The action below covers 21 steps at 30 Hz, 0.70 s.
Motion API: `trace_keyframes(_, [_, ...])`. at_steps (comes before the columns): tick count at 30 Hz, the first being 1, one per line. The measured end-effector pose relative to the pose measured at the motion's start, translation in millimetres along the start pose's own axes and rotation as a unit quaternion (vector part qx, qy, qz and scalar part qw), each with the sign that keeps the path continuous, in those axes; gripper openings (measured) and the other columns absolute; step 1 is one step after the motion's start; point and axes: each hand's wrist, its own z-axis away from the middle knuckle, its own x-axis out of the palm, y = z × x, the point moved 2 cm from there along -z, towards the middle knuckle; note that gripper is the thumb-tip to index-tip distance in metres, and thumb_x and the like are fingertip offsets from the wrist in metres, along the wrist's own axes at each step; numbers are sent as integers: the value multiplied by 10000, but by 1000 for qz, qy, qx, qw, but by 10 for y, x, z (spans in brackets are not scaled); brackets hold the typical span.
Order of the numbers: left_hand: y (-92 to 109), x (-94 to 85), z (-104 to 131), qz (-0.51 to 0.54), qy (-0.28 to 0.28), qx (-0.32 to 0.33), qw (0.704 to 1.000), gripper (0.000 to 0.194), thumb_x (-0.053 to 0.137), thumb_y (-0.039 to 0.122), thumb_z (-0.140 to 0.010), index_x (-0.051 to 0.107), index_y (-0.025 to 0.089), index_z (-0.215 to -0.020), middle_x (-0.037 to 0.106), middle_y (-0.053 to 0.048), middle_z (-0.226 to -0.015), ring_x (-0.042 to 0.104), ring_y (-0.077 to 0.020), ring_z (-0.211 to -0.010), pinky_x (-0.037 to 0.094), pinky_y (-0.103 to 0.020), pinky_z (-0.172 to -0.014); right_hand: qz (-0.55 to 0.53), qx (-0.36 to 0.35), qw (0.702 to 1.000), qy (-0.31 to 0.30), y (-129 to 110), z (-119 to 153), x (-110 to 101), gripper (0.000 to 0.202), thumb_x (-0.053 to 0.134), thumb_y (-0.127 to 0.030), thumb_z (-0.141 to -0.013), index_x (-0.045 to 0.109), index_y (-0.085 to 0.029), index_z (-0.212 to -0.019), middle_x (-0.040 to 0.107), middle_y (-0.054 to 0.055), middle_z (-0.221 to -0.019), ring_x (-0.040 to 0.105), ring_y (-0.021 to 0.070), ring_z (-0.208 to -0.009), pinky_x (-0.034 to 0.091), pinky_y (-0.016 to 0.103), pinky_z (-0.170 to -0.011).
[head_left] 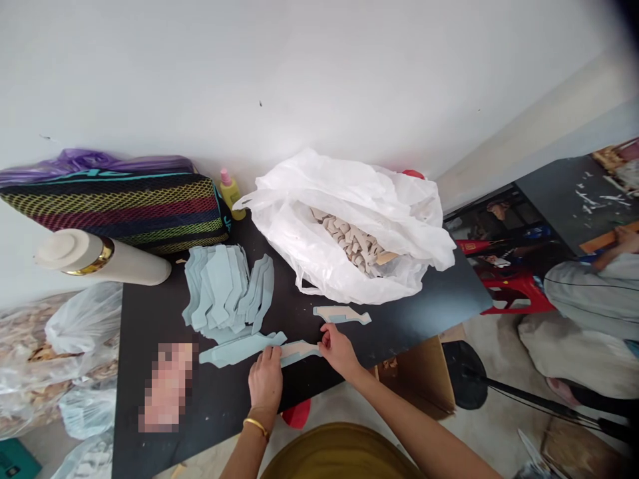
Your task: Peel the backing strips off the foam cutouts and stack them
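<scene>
A long, notched light-blue cut piece [294,360] with a beige strip [295,348] on top lies near the table's front edge. My left hand [265,380] has its bent fingers closed on the left end. My right hand [339,351] pinches the right end between thumb and fingers. Just behind my right hand lies a similar blue piece with a beige strip [342,313]. Plain blue pieces [234,349] lie left of my left hand, partly under its fingertips. Behind them is a fanned stack of blue pieces [217,289].
An open white plastic bag [279,233] holds many beige strips [352,243]. A cream bottle [124,261], striped mesh bag [170,213] and yellow bottle [230,194] stand left on the black table [214,412]. A cardboard box [424,382] sits below; a person [579,299] is at right.
</scene>
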Motion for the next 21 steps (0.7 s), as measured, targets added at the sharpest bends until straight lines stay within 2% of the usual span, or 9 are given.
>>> trace_keyframes(2, [0,21,1,-11,3,28,1000,317,360,106,-908,623,202,-1057,665,-88,-1073,634,-236,-989,455,-333,-793,-13,2,1000,-5,-9,2,-19,285,569,-125,-762,505,-219,-1024,599,-41,-715,607,164,-691,408,269,-689])
trace_keyframes(4, [13,6,-5,-7,2,23,1000,281,386,125,-899,619,193,-1040,659,-88,-1054,632,-241,-989,470,-333,-779,-29,7,999,-12,-6,3,-32,290,577,-128,-760,501,-221,-1025,603,-43,-716,604,161,-684,410,271,-693])
trace_keyframes(6, [60,-34,-25,-8,-5,9,1000,233,400,210,-921,612,178,-1011,654,-93,-1027,641,-250,-965,483,-330,-729,-39,8,999,-16,10,3,-36,296,586,-135,-758,501,-222,-1028,607,-43,-720,604,160,-681,411,271,-687])
trace_keyframes(9, [174,-106,-76,-34,-22,-13,999,369,362,413,-961,605,139,-1008,648,-125,-1014,660,-279,-946,499,-339,-678,-47,-2,999,-17,49,-3,-20,301,594,-137,-752,511,-218,-1030,603,-45,-713,604,159,-678,414,268,-675])
trace_keyframes(11, [240,-147,-114,-54,-34,-25,998,450,336,471,-965,599,113,-1038,648,-144,-1021,671,-288,-946,511,-343,-686,-54,-8,998,-17,81,-6,-1,306,596,-129,-749,518,-215,-1031,601,-47,-711,600,155,-676,417,264,-669])
trace_keyframes(21, [327,-170,-159,-37,-88,-46,994,402,322,411,-989,548,107,-1124,678,-151,-1036,706,-280,-921,515,-338,-682,-19,-53,998,-14,162,35,40,357,578,-48,-751,530,-199,-1071,606,-6,-779,609,179,-770,454,289,-748])
